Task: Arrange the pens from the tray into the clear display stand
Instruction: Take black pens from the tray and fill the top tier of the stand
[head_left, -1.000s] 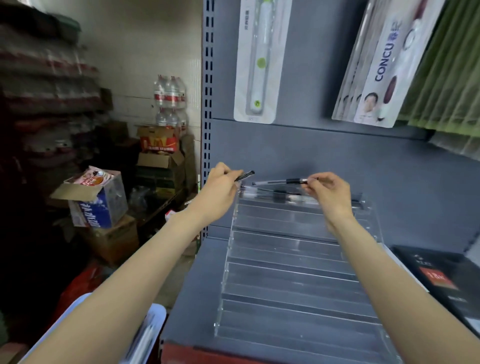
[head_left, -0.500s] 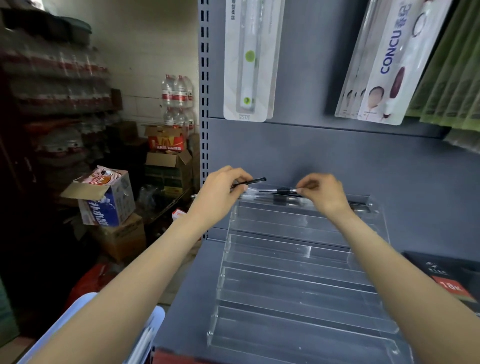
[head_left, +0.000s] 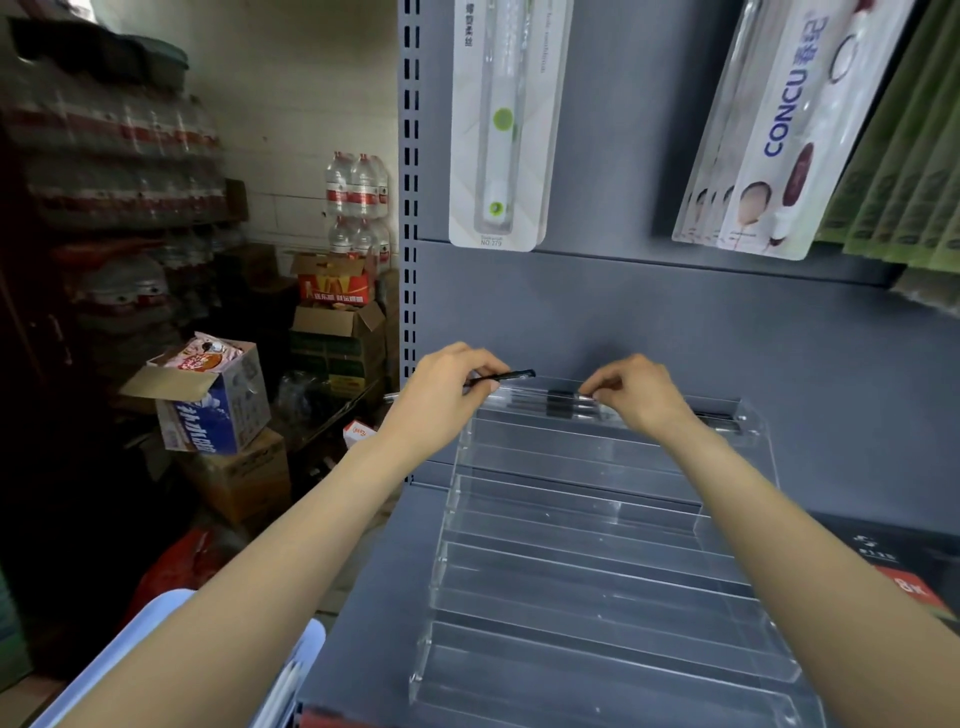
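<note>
The left hand (head_left: 441, 389) pinches a black pen (head_left: 501, 376); the right hand (head_left: 636, 392) pinches a pen (head_left: 563, 402) lying in the clear display stand (head_left: 597, 561) top row. Pens look light, stiff, slick; best pinched mid-barrel.

Clear display stand (head_left: 597, 561), black pen (head_left: 511, 375), grey shelf (head_left: 374, 597), blue-and-white carton (head_left: 218, 415) (pink packets on top), red box (head_left: 337, 288)
</note>
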